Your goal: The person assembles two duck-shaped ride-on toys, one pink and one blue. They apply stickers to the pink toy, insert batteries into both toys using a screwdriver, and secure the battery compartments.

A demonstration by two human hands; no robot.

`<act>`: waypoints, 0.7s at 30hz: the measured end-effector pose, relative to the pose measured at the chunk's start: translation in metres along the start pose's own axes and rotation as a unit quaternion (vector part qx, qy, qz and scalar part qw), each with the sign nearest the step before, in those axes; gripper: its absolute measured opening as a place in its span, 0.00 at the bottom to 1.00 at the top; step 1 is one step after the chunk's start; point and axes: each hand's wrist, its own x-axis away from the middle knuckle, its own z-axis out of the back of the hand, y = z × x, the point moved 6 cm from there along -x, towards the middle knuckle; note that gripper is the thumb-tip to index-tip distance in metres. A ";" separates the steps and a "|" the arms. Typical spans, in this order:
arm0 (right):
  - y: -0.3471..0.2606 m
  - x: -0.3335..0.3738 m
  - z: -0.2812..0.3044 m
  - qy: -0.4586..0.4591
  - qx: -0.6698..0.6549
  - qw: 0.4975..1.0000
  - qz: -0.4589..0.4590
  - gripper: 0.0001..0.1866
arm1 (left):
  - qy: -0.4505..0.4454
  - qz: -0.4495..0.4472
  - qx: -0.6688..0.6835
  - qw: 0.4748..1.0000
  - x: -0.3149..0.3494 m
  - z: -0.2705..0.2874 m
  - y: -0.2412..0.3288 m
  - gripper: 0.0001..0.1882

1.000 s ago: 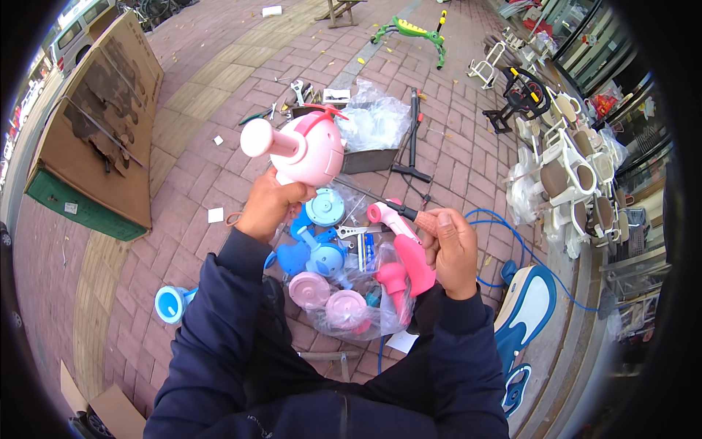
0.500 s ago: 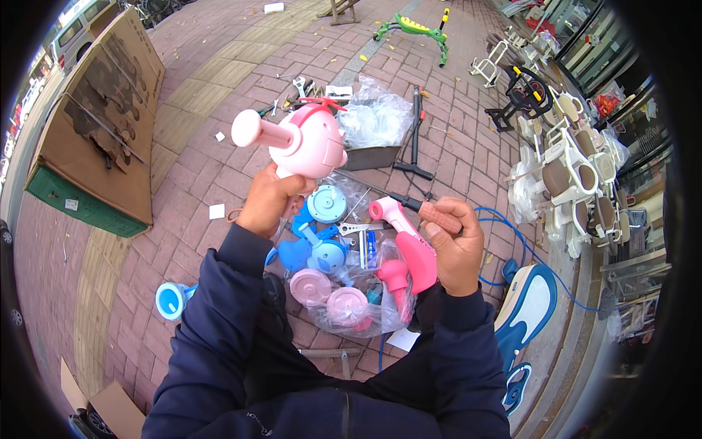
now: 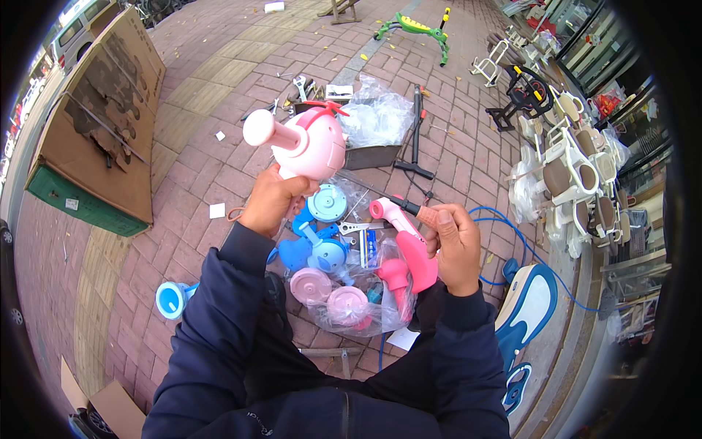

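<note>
My left hand is closed around the base of a round pink toy head, which has a stubby flared tube pointing left and a red propeller-like piece on top. Between the fingers of my right hand is the ribbed brownish handle of a screwdriver; its dark shaft slants up and left, apart from the head. Just below that shaft lies a curved pink plastic part. Blue elephant-like pieces, pink discs and a spanner lie beneath my hands, partly on clear plastic.
A grey toolbox with plastic film stands ahead, beside a black T-handled pump. At left are a big cardboard box and a blue cup-like part. White child seats and a blue-white ride-on line the right.
The pink toy head has shifted slightly right and turned a little in my left hand. My right fingers have changed their hold on the screwdriver handle, whose tip end has moved slightly.
</note>
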 end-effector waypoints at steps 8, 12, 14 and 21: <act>0.012 0.002 0.003 0.013 -0.041 0.998 -0.036 0.15 | -0.008 0.003 0.007 1.000 0.001 -0.005 -0.001 0.12; -0.005 0.001 0.007 0.045 0.039 0.991 0.118 0.17 | 0.002 0.015 0.039 0.999 0.002 -0.008 -0.003 0.13; -0.003 0.000 0.007 0.057 0.025 0.994 0.094 0.16 | -0.010 0.014 0.037 0.999 0.002 -0.010 -0.003 0.13; -0.018 0.004 0.000 0.089 -0.032 0.991 0.098 0.17 | -0.042 0.025 0.003 0.999 -0.005 -0.008 -0.013 0.27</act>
